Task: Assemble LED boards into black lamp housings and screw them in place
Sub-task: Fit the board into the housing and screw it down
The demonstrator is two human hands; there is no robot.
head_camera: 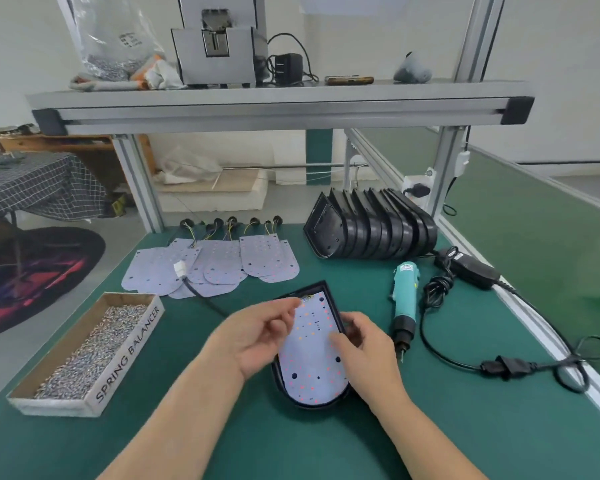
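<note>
A white LED board (310, 372) lies inside a black lamp housing (333, 306) on the green table in front of me. My left hand (257, 337) is at the board's upper left edge, fingers curled, fingertips near its top. My right hand (364, 344) holds the housing's right side, its thumb pressing on the board. Several more LED boards (219, 263) with wires lie fanned out behind. A row of black housings (374, 226) stands at the back right. A teal electric screwdriver (404, 299) lies to the right. A cardboard box of screws (94, 344) sits on the left.
The screwdriver's black cable and power adapter (468, 268) trail along the table's right edge. An aluminium frame post (139, 181) and shelf (278, 102) stand over the back. A black cable with a white connector (180, 270) lies across the loose boards.
</note>
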